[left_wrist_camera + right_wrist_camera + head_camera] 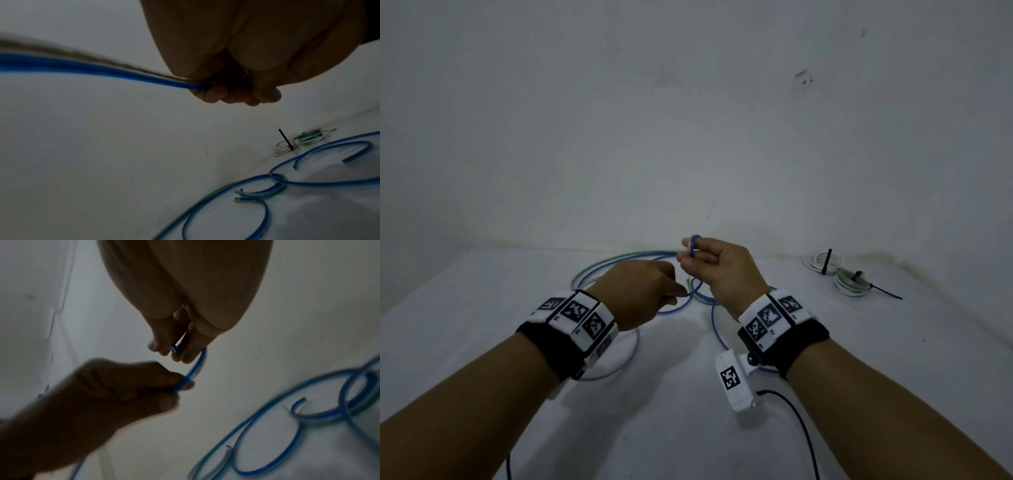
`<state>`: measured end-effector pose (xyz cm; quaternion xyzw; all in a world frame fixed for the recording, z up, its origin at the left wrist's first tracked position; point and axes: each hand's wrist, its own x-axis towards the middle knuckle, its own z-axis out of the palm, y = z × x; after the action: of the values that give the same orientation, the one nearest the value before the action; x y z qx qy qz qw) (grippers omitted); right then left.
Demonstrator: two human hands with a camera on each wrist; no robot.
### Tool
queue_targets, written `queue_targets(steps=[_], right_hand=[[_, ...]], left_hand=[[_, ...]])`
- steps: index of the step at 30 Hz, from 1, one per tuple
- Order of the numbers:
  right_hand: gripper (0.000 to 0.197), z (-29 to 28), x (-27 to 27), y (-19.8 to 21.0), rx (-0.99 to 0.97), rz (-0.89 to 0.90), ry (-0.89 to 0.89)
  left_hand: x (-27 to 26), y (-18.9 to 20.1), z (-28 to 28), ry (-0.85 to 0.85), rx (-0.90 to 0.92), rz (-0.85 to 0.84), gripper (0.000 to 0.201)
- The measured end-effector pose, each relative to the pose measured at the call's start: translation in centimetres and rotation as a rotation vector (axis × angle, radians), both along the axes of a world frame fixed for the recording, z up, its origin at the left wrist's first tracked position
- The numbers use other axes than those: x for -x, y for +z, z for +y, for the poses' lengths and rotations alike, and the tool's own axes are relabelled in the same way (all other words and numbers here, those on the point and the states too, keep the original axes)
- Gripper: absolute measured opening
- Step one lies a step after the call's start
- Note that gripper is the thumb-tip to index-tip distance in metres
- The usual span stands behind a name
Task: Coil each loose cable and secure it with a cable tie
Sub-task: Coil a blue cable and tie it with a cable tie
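A loose blue cable (717,329) with pale and green strands beside it lies in wide loops on the white table (482,308). My right hand (717,265) is raised above the loops and pinches a small blue turn of the cable (694,247) round a fingertip. In the right wrist view the blue cable (197,363) runs from my right fingers (185,353) down to my left hand (127,386). My left hand (643,291) grips the blue cable (102,69) in curled fingers (216,95), just left of the right hand.
Two finished white coils (825,262) (854,284), each bound with a black cable tie (887,293), lie at the back right by the wall. Loose cable ends (240,196) curl on the table under my hands. A black lead (801,428) trails from my right wristband.
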<state>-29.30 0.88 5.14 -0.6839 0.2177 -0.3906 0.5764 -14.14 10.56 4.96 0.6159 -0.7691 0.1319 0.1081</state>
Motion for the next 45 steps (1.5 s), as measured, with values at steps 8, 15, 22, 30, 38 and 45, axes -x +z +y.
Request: queue_targets(steps=[8,15,22,30,38,45], right_hand=[[0.026,0.2,0.8,-1.6,0.646,0.375,-0.093],[0.031,0.3,0.8,-2.1,0.693,0.591,0.092],[0.024,0.9,1.5,-2.1,0.487,0.491,0.162],[0.017,0.9,1.5,-2.3,0.336,0.3,0.114],[0.018,0.4,1.3,-1.1,0.824,0.508,-0.072],[0.018,0.5,1.1,-1.1,0.572,0.359,-0.095]], left_hand=[[-0.2,1.2,1.1,-0.02,0.241,0.155,0.023],[-0.8,1.0,1.1,-0.071,0.252,0.088,0.032],[-1.5,0.8,0.6,0.034,0.077,0.31,0.018],[-1.3,1.7,0.5,0.115,-0.049,0.477,0.014],[-1.6,2.1,0.3,0.131,-0.054,0.548,0.01],[-1.7,1.6,0.2,0.068,0.125,0.424,0.038]])
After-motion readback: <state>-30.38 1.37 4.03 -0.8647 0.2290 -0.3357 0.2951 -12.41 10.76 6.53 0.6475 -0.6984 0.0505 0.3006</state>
